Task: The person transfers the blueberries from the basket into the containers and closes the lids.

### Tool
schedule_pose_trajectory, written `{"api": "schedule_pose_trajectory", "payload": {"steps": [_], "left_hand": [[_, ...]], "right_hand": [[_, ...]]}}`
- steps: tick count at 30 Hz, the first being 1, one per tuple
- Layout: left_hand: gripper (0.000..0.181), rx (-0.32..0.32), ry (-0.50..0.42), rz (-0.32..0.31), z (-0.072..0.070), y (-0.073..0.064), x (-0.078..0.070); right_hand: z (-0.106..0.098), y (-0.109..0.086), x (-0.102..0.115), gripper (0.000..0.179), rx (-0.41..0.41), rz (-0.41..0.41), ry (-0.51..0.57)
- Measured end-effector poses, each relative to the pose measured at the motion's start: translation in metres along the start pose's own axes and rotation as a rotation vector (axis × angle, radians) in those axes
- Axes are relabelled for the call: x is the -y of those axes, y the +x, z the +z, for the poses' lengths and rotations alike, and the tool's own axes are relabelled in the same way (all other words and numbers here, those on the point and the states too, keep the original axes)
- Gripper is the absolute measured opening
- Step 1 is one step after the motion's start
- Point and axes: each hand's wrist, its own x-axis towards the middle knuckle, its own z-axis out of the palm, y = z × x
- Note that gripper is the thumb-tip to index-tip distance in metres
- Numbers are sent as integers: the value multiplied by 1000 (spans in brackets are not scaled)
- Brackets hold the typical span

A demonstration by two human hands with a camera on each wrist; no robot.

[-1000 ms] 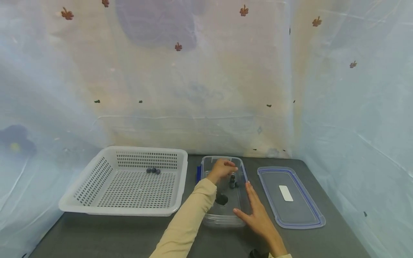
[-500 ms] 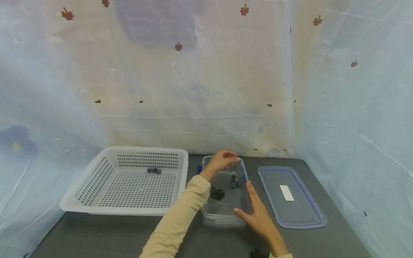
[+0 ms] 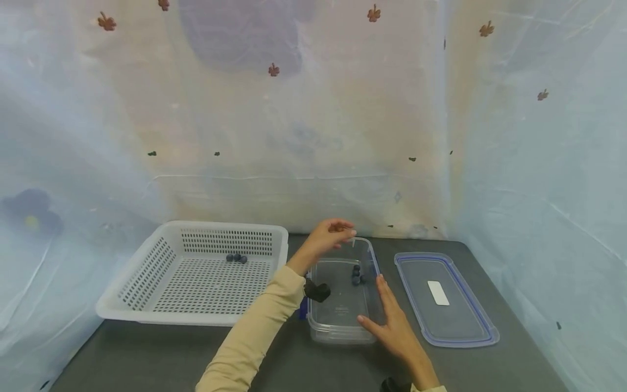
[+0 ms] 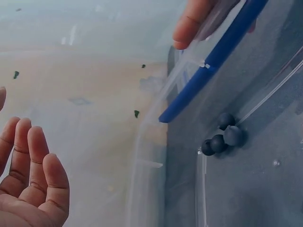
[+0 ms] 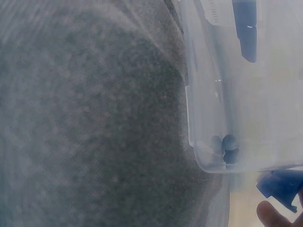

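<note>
Left hand (image 3: 323, 239): hovers above the far left part of the container, fingers loosely bent and spread a little from the thumb, holding nothing that shows.
Right hand (image 3: 394, 326): lies along the container's right side, fingers nearly straight against the wall, thumb spread apart near the front right corner.
Clear container (image 3: 338, 333): sits upright on the table, just right of the basket, its top uncovered; a blue side flap (image 3: 303, 309) hangs at its left.
Balls in container: four dark blue balls (image 4: 234, 135) rest on the floor in a cluster, toward the right wall and touching or nearly so.
White basket (image 3: 196, 320): stands left of the container, its floor and walls slotted.
Balls in basket: three dark blue balls (image 3: 237, 258) sit in a short row toward the back, right of the middle.
Lid (image 3: 421, 305): lies flat to the right of the container, clear with a blue band and a white label (image 3: 438, 293).
Table (image 3: 161, 354): dark grey, with a pale patterned sheet (image 3: 313, 120) hanging behind.
Left wrist: wears a black device (image 3: 318, 293).
</note>
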Motion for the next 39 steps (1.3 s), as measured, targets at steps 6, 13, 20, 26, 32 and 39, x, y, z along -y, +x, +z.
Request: {"api": "schedule_pose_trajectory", "payload": {"steps": [6,13,20,26,32,39], "left_hand": [[35,2,-18,6,-12,-9,0],[33,-43,-30,3,-32,-21,2],[34,-88,-67,51,-58,-36,7],[33,-156,-64,47,-85,-43,14],[40,-228,-54,8,-112,-51,21],[43,-302,-47,-37,-142,-58,37]], "right_hand": [[0,-1,1,96,-9,4,-20],[2,-2,2,95,-17,-2,-14],[4,-2,2,96,-14,2,-13],[4,-1,4,96,-13,2,-18],[3,-2,3,96,-9,1,-1],[0,-1,0,97,-9,-6,-29]]}}
